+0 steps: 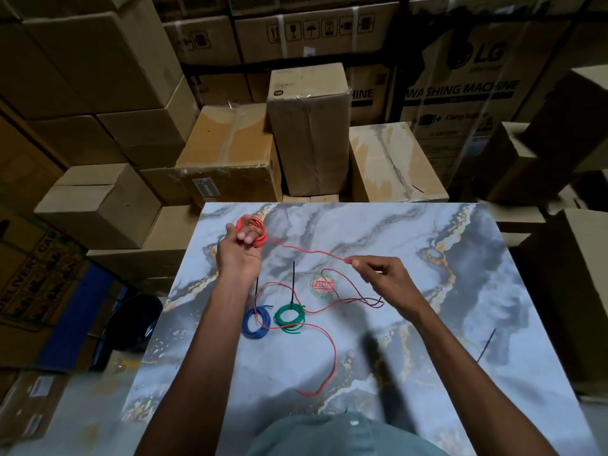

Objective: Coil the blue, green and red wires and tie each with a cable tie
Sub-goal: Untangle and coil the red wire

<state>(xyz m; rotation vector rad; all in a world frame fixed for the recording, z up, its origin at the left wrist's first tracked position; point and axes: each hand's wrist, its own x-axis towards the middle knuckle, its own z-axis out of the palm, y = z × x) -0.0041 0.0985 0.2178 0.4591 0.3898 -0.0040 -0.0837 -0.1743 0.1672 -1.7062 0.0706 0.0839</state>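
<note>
Red wire (329, 340) part-wound on left hand (238, 250) fingers; right hand (383, 274) pinches the strand, much slack left. Blue coil (256, 322) and green coil (289, 317) tied; spare cable tie (487, 344) near right.

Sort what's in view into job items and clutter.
Job: red wire, blue coil, green coil, spare tie, left hand, right hand.
Clutter: round label, boxes, table.

Glossy marbled tabletop (427, 324) (matt cardboard boxes (309, 126) behind)
</note>
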